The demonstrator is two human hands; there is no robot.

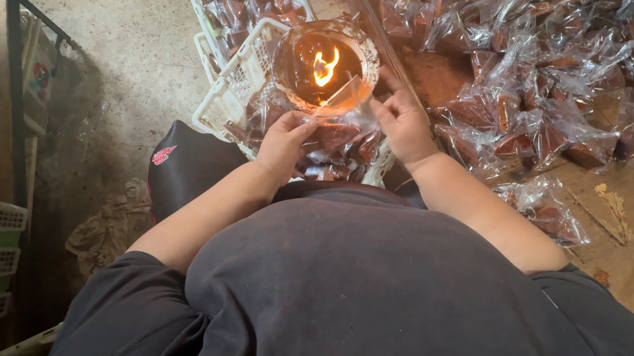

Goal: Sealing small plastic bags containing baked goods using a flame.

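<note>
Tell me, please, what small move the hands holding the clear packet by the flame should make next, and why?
Probably ease the packet's open edge a little closer to the flame. The left hand and right hand pinch the packet at either side, stretched just below the burning bowl, and the film's top edge appears to sit near the rim, short of the flame.

Packet: a small clear plastic bag with a brown block inside was held flat between the left hand and the right hand.
Edge: its open top (crinkled, glossy) lay just beside the round dark oil lamp with a small orange flame.
Pose: roughly level, pinched at both ends.
</note>
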